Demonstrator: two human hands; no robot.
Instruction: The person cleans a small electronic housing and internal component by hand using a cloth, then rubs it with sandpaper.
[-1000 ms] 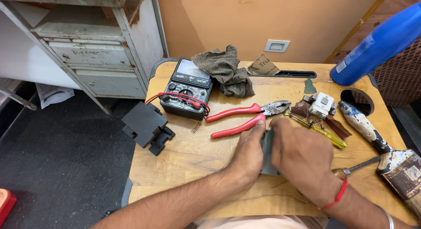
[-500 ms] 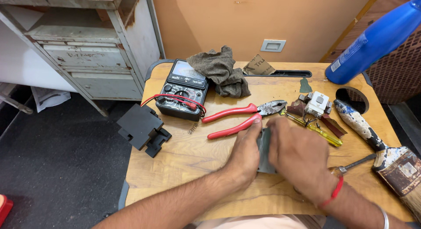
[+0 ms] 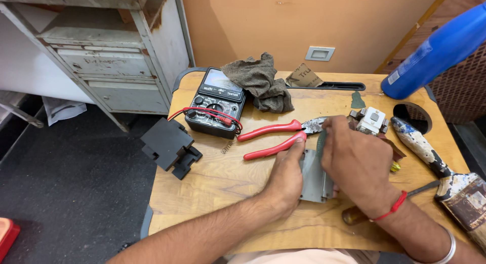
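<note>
Both hands press on a grey plate (image 3: 315, 175) lying flat mid-worktop (image 3: 212, 183), long axis running away from the person: left hand (image 3: 287, 173) steadying its near-left edge, right hand (image 3: 354, 160) curled over its far-right side, just below the red-handled pliers (image 3: 276, 137).

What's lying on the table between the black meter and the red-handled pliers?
In the head view, a small metal spring lies on bare wood between the meter and the pliers.
</note>
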